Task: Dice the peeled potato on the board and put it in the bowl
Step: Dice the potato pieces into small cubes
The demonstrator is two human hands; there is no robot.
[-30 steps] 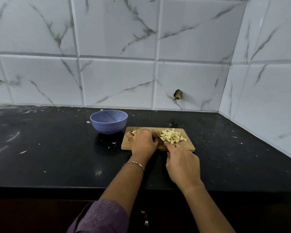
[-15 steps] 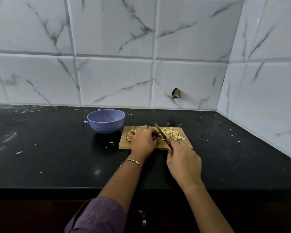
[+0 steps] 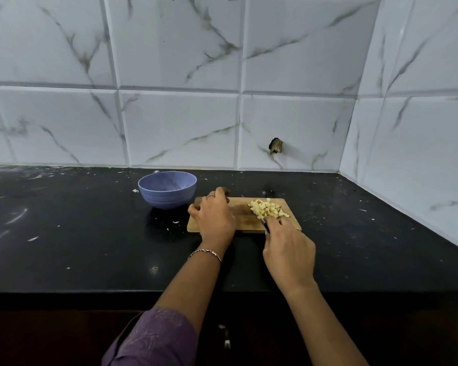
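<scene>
Potato dice (image 3: 269, 209): small pale-yellow heap on the far right part of the board (image 3: 245, 224), none in the bowl that I can see.
Right hand (image 3: 288, 250): wrapped tight round the knife (image 3: 265, 226) handle at the board's near edge. The heap sits just past its knuckles, pretty much touching the fingertips.
Knife: only a bit of dark handle pokes out of the fist. The blade runs up and left along the heap's left side, too dim to say if it touches the wood.
Left hand (image 3: 216, 216): knuckles up, fingers curled down on the left half of the board, apart from the heap. Honestly can't tell if it's holding anything under there.
Bowl (image 3: 167, 199): blue-purple, upright, on the black counter (image 3: 77, 233) just off the board's far left corner, near the left hand.
Extras: thin bracelet (image 3: 205, 252) on the left wrist, ring (image 3: 211, 196) on a finger.
</scene>
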